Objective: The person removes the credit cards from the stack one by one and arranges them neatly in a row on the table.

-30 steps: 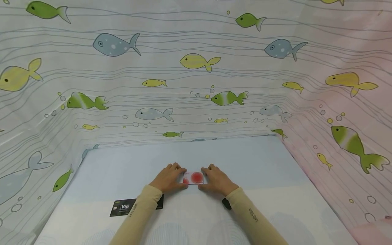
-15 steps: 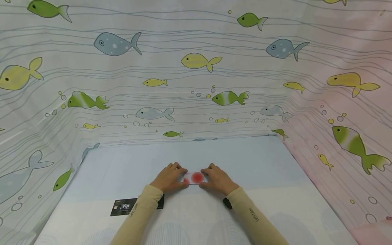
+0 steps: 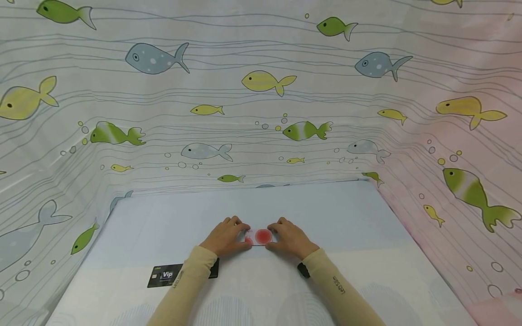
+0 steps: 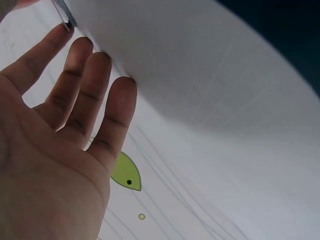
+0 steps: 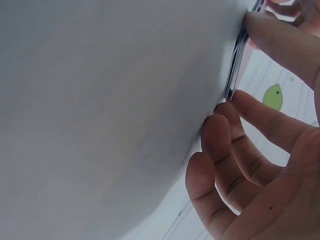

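A small stack of cards lies flat on the table between both hands, its top card white with red circles. In the right wrist view the stack shows edge-on as several thin layers. My left hand pinches the left end, thumb at the near corner and index finger at the far one. Mirroring it, my right hand pinches the right end by thumb and index fingertip. The other fingertips of the left hand and of the right hand rest on the table.
A black card printed "Vip" lies on the table, partly covered by the left forearm. The pale table is walled by a fish-print curtain at the back and both sides. A black object shows at the right wrist.
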### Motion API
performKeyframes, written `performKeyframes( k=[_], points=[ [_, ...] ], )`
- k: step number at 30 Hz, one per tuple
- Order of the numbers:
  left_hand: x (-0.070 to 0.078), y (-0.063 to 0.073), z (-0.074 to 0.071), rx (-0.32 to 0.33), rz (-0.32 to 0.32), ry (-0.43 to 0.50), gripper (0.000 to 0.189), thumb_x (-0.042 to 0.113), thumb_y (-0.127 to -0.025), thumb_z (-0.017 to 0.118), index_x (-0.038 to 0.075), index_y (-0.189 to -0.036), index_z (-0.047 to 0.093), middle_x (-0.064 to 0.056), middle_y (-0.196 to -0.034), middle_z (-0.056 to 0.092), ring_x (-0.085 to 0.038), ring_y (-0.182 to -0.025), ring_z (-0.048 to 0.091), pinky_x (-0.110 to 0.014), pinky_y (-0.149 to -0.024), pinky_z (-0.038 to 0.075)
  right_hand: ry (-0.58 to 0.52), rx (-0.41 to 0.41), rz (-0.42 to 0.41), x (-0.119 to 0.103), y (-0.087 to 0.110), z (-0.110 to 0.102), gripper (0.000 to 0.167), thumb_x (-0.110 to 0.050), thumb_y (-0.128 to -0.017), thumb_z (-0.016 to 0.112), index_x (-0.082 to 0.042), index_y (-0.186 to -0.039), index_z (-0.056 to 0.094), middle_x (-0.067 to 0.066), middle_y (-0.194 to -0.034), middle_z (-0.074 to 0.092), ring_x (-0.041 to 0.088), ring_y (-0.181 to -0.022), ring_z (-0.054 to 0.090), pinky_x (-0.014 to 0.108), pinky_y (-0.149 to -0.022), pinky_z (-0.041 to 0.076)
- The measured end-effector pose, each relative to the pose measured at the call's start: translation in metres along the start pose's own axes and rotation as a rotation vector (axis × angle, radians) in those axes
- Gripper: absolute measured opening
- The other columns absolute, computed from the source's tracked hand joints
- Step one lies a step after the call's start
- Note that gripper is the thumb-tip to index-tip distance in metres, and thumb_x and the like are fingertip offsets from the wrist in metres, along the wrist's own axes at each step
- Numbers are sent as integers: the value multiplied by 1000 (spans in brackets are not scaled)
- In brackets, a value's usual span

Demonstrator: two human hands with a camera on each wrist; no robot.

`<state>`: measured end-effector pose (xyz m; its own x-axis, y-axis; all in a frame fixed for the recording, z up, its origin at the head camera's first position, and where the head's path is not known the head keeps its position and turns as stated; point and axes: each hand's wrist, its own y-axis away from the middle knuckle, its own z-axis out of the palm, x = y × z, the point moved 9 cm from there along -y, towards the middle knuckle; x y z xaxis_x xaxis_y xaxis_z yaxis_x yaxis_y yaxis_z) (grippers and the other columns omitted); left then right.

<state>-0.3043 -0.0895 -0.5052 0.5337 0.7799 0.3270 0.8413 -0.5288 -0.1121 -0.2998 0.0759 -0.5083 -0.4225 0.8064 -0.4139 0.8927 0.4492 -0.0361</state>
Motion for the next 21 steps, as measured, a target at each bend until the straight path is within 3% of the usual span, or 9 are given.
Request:
performKeyframes(
  k=[21],
  points=[
    [15,8,-10,69,81,-20,49,37,-87,80,9,-125,68,-7,-113,65,-28,-105,60,-46,-95,51,-13,68,-65,-8,9,-10,55,-39,-83,84,-11,-127,68,3,-113,62,17,-97,62,38,-88,54]
  ],
)
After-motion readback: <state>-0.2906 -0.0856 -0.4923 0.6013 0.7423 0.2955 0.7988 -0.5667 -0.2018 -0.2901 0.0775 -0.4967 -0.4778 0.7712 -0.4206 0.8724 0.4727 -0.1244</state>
